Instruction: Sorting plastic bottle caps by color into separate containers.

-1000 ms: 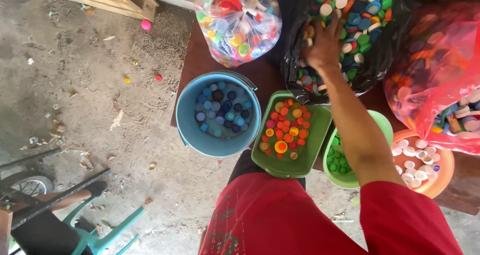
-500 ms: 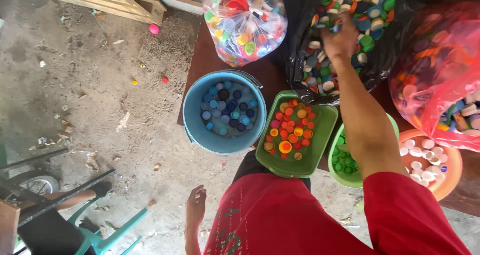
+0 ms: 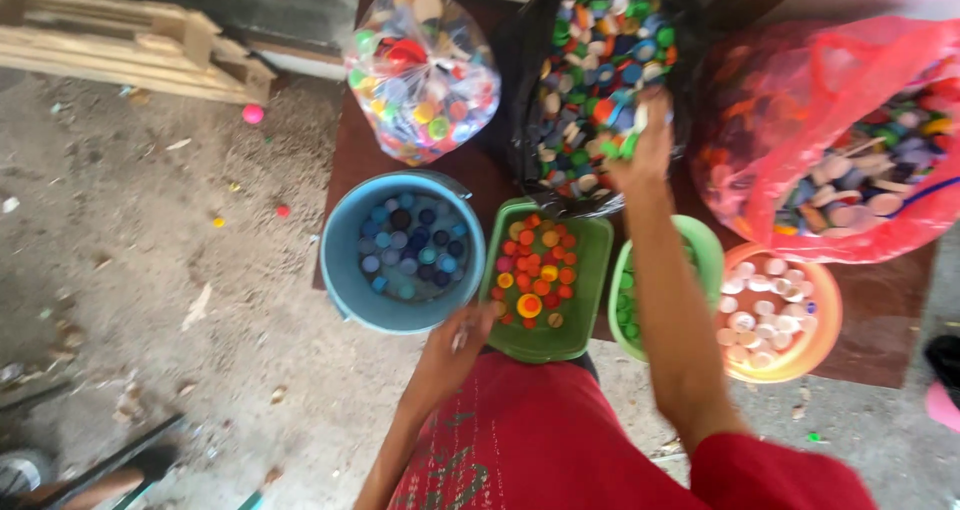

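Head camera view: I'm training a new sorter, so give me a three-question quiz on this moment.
1. True or false: the right hand reaches into the black bag of mixed caps.
2. Which container holds mostly red and orange caps? A) blue bucket B) green square tray C) orange bowl
3. Fill in: the left hand is by the near rim of the ____ bucket.

Key: 1 true; 2 B; 3 blue.
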